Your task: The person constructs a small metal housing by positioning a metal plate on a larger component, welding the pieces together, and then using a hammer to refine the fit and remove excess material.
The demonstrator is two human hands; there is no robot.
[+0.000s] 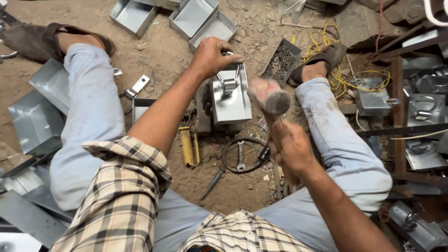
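Note:
A small grey sheet-metal box [231, 100] with a metal loop handle and roller on top sits on a dark block on the dirt floor between my legs. My left hand [212, 56] grips the box's far end at the loop handle. My right hand [289, 147] holds the wooden shaft of a hammer [273, 100], whose blurred head is raised just right of the box.
Open metal trays [193, 16] lie at the back. A tray of washers [281, 60] and yellow wire [343, 77] are right of the box. A spanner in a ring [241, 156], a chisel [212, 183] and finished boxes [422, 109] surround my legs.

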